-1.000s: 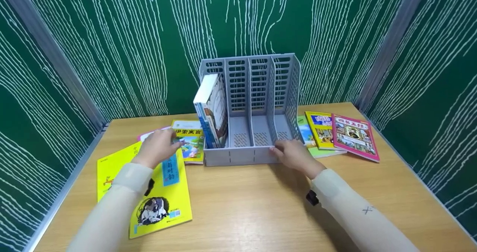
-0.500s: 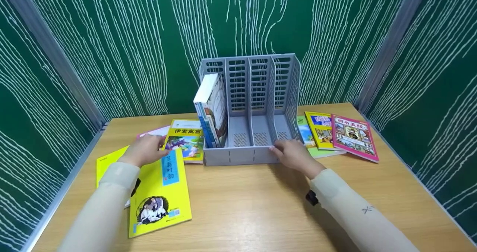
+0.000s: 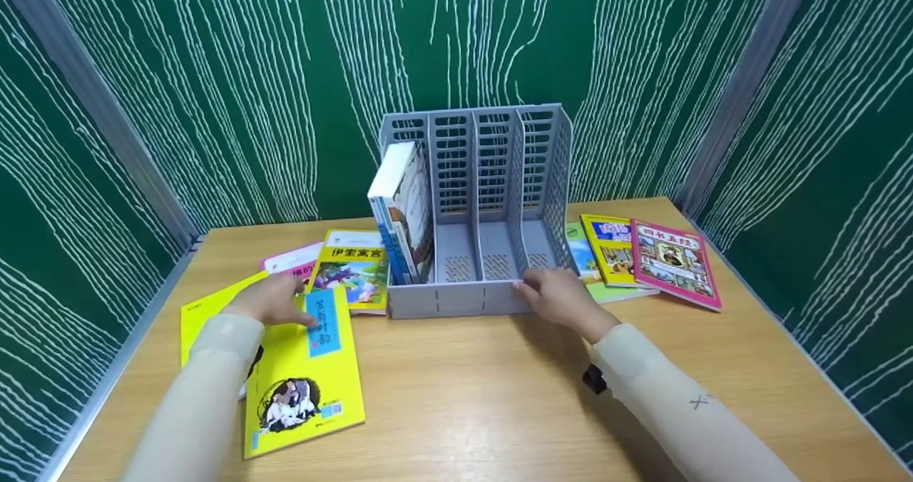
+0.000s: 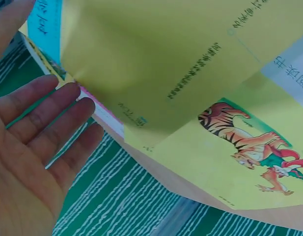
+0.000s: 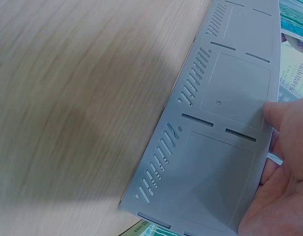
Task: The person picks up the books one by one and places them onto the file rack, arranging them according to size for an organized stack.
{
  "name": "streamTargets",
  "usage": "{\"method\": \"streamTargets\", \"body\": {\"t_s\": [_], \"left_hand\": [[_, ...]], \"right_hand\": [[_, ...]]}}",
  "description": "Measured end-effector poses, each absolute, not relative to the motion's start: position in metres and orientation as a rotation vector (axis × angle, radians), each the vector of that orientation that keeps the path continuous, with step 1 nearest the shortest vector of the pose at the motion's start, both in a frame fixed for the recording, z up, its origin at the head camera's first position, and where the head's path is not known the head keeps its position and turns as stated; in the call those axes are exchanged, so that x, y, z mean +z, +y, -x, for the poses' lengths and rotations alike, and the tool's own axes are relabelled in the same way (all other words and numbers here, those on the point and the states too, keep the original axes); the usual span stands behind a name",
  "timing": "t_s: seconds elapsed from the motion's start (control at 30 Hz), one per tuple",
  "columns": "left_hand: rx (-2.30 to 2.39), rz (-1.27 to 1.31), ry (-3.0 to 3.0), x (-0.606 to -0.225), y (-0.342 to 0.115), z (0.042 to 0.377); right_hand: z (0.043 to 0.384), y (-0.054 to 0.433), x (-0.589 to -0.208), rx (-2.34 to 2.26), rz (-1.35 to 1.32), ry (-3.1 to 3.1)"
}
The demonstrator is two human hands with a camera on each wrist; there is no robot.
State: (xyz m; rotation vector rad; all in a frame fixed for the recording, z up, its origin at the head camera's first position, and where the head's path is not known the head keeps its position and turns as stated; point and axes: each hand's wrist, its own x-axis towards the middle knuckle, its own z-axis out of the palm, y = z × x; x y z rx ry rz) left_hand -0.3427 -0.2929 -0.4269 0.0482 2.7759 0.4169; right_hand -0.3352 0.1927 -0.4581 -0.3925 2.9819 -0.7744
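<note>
Left hand (image 3: pixel 265 300) spread over blue-labelled yellow book (image 3: pixel 296 361), contact unclear; book lies front-left of rack (image 3: pixel 460 301); right hand (image 3: pixel 567 302) grips rack's front lip; looks like pickup step; next needs edge pinch.

Your right hand (image 3: pixel 563 300) grips the gray 4-slot rack (image 3: pixel 460 301) by its front wall; it stands upright, its back slatted. Beneath your left hand (image 3: pixel 265 301), the yellow book (image 3: pixel 335 382) lies flat and aslant, blue title panel up.
</note>
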Motion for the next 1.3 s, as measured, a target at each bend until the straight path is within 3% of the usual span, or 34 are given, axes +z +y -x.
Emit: {"method": "streamTargets", "body": {"t_s": [0.37, 1.3], "left_hand": [[0.471, 0.035, 2.693, -0.435, -0.295, 0.344], [0.64, 0.118, 2.527, -0.386, -0.307, 0.334]], "right_hand": [[0.336, 0.193, -0.459, -0.772, 0.397, 2.987], [0.334, 0.193, -0.46, -0.749, 0.406, 3.009]]}}
